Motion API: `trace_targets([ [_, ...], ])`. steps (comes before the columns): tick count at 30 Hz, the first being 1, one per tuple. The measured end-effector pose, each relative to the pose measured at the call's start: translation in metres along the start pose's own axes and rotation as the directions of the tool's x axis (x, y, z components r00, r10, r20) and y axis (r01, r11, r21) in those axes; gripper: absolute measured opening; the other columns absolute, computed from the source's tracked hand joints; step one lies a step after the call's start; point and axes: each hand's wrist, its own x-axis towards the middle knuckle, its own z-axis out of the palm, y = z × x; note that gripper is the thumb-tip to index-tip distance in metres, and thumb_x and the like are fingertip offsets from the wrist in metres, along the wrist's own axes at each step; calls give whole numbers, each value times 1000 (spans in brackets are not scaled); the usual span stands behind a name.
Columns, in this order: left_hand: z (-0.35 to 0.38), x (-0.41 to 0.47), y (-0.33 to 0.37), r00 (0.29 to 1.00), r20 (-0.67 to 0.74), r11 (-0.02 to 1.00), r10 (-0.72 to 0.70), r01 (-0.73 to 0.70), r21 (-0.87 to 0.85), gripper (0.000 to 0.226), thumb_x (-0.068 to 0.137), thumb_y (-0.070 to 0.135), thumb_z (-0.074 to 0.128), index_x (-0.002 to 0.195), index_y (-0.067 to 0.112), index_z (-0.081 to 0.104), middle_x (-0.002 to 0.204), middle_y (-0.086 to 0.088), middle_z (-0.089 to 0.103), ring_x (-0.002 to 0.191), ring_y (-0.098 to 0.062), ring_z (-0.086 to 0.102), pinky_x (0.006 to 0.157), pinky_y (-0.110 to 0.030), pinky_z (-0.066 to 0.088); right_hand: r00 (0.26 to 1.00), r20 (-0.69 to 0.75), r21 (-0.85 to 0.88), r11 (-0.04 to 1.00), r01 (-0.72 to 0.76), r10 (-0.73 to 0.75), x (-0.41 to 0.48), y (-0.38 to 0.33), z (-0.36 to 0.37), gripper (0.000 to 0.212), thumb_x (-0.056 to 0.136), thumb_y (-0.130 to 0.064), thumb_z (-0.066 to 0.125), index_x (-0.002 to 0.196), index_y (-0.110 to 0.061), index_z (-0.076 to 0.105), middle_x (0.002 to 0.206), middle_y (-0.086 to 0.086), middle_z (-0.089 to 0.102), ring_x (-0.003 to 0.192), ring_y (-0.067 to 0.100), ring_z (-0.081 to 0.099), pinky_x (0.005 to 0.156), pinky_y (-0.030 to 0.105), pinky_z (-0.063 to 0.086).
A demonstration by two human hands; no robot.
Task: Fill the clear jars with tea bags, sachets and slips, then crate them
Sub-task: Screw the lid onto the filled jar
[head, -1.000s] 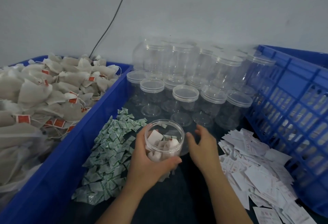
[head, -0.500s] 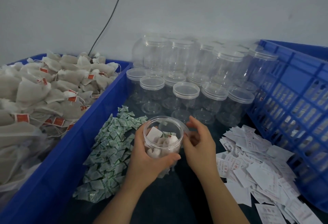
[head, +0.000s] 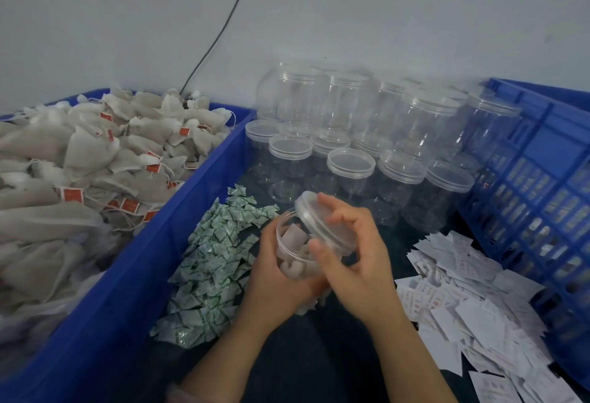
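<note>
Two grips meet: the left hand curls round the part-filled jar; the right hand pinches a tilted lid at its mouth.

Print on slips, sachets, tea-bag tags: unreadable.

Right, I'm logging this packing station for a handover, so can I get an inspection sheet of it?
Surface: dark surface.
Job's things: jar part-filled, lid tilted at its mouth; tea bags in blue bin; green sachets and white slips heaped; empty jars, capped, behind; blue crate on the right.
Clutter: nothing seen.
Grips: left hand holds jar; right hand holds lid.
Cables: one black cable down the wall.
Surroundings: grey wall.
</note>
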Motion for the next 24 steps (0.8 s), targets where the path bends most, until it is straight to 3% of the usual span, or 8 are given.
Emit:
trace_targets([
  [2,1,1,-1,999,4,999,-32,32,-17,86,55,35,88,128,40,44,113,18,66,100,-4,67,71,-16,54,992,117,-184,983,-19,41,7,-8,1,28,75,-51,66,97,-43,50,136,-29,48,136,1,38,106,21,35],
  [5,0,2,-4,1000,-9,999,0,0,32,80,56,28,86,122,43,43,108,20,67,92,1,67,67,-11,52,955,235,-417,906,-67,178,22,-17,-5,46,58,-72,63,94,-47,48,134,-34,38,130,-7,31,99,16,31],
  [8,-1,4,-6,999,-11,994,35,-33,105,82,53,24,85,123,36,44,107,21,66,91,2,67,65,-12,53,925,290,-539,841,-53,244,38,-26,-4,49,59,-69,68,87,-36,46,113,-30,46,118,2,37,91,27,37],
  [11,0,8,-12,999,10,993,31,-31,113,74,52,18,80,119,22,47,85,11,72,67,-2,69,56,-25,57,908,347,-629,777,40,234,45,-33,10,44,70,-55,73,87,-31,40,94,-18,48,97,14,43,83,32,35],
  [13,3,11,-9,999,-32,997,-28,30,70,70,52,24,77,115,31,46,77,17,71,59,4,65,55,-22,53,907,360,-659,748,81,218,46,-32,15,41,74,-49,72,101,-34,44,106,-16,52,98,15,45,82,33,36],
  [16,8,9,-6,999,-36,983,4,3,181,73,58,17,84,111,44,41,93,47,56,74,25,57,52,2,41,869,397,-672,738,55,296,44,-29,10,70,75,-59,70,138,-46,41,140,-19,44,122,16,38,99,36,36],
  [19,10,7,2,999,-21,950,42,-34,311,76,54,34,83,116,36,39,101,59,38,88,34,45,59,9,34,859,412,-685,725,72,304,45,-28,7,70,74,-69,64,138,-48,46,140,-22,42,124,17,36,103,36,33],
  [24,2,4,5,996,-12,956,84,-77,282,72,55,25,82,109,41,37,100,45,55,78,20,59,53,0,42,893,384,-715,687,127,235,43,-25,14,53,78,-72,57,124,-47,60,132,-20,52,120,19,43,98,38,39],
])
